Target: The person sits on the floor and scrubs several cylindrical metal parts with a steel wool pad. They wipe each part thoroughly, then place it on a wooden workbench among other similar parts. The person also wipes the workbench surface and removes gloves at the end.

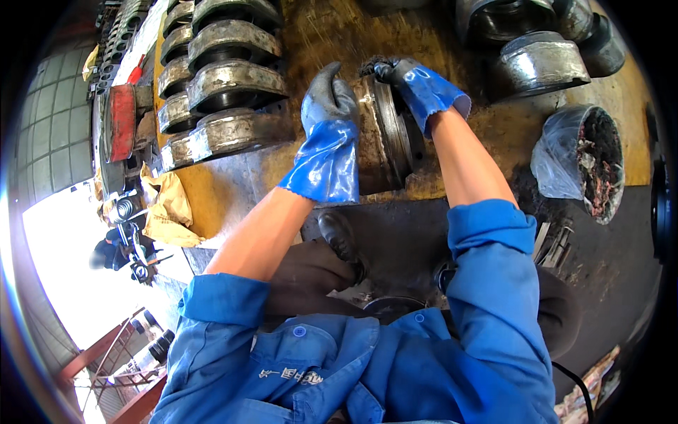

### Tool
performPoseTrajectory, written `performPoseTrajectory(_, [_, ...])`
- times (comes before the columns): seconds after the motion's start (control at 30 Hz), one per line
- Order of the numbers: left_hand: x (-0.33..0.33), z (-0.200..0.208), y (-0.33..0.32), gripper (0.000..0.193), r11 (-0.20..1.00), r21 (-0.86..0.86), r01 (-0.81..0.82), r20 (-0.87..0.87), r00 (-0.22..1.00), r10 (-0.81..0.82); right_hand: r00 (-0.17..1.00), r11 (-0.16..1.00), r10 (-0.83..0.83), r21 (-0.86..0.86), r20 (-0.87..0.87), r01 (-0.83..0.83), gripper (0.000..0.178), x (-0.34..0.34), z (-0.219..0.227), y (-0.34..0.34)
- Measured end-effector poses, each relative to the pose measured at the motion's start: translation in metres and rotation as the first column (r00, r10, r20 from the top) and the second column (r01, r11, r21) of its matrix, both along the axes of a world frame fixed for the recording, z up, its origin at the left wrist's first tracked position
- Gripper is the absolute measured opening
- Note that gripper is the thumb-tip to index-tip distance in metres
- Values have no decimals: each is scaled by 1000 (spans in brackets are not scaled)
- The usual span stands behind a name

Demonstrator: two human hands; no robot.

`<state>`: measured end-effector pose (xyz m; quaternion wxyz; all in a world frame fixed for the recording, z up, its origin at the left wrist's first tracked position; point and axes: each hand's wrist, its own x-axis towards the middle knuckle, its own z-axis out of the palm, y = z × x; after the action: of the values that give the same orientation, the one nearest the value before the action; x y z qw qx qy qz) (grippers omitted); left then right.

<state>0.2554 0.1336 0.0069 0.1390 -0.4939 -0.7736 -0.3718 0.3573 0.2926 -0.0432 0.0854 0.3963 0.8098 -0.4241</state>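
"Biggest thing first?"

"A wide worktop (219, 196), yellow and brown, with dark, dirty marks."

"And on top of that, to the left?"

"Two rows of metal rings (236, 86), one behind another, very close together. Grey and shiny, with brown patches."

"More metal on the right side?"

"Yes, far back. One fat, shiny ring (542, 67), close to some other round metal parts (508, 20)."

"Now the middle. Anything there?"

"A thick metal ring (378, 141), near the front edge of the worktop, right between the two gloves. Scratched and brownish, with a raised rim toward the right."

"Next one down?"

"A plastic-wrapped tub (556, 157), over at the right, with dark and reddish scraps inside."

"Then?"

"A crumpled yellow sheet (169, 205), at the left front corner. Paper or cloth? Cannot tell."

"And the left grip (330, 100)?"

"In a blue and grey glove, by the thick ring's left side. Loose, not clenched, with one finger or thumb pointing up."

"The right grip (413, 79)?"

"Same kind of glove, fingers bent at the ring's top edge. Holding on or just touching? Cannot tell."

"Smallest of all?"

"A dark, scruffy bit (369, 66), right at those fingertips. Too small to name."
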Motion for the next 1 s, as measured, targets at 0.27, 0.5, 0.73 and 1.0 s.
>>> performPoseTrajectory(0.27, [13, 9, -1, 31, 988, -142, -56, 329, 939, 100, 973, 911, 79, 411, -217, 18, 39, 29, 71, -34])
performPoseTrajectory(0.5, [-19, -24, -1, 34, 997, -77, 1, 262, 965, 19, 928, 805, 218, 593, -300, 2, 27, 72, 86, -108])
performPoseTrajectory(0.73, [16, 10, -2, 34, 997, -82, 4, 449, 893, 33, 978, 918, -72, 370, -196, 142, 55, 137, 80, -178])
performPoseTrajectory(1.0, [10, -5, -3, 35, 991, -133, -19, 375, 924, 68, 706, 821, -178, 292, -685, 490, 32, 153, 28, -215])
